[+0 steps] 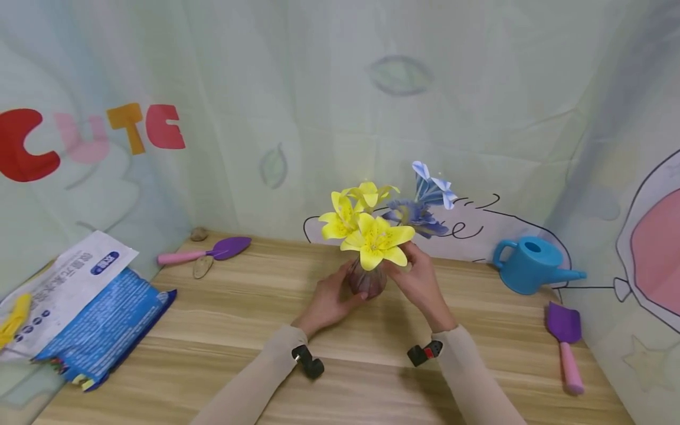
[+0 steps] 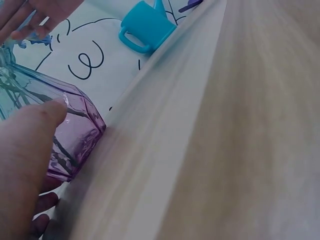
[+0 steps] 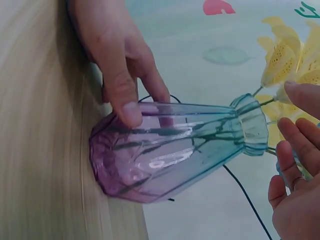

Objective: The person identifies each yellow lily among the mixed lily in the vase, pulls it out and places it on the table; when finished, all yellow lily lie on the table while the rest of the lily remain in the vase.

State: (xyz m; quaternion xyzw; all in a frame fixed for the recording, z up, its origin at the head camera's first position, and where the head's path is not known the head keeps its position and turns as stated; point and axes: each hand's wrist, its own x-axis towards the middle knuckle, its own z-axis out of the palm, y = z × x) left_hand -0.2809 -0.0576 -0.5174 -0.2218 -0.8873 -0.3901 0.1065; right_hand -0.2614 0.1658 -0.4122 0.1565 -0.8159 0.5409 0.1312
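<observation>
A faceted glass vase [image 3: 170,155], purple at the base and turquoise at the neck, stands on the table, with several stems visible inside. My left hand [image 1: 330,301] grips its lower body, thumb on the near side and fingers round the back. The vase holds yellow lilies [image 1: 376,241], a purple-blue bloom [image 1: 417,218] and pale blue flowers [image 1: 432,188]. My right hand [image 1: 422,286] is beside the vase's mouth, just under the blooms. In the right wrist view its fingers [image 3: 300,137] are loosely bent near the lilies; whether they touch a stem is unclear.
A blue watering can [image 1: 531,265] stands at the back right, with a purple shovel [image 1: 564,324] in front of it. At the left lie a purple trowel [image 1: 229,248], stones [image 1: 202,267] and white and blue packets [image 1: 111,324]. A printed curtain [image 1: 329,88] hangs behind.
</observation>
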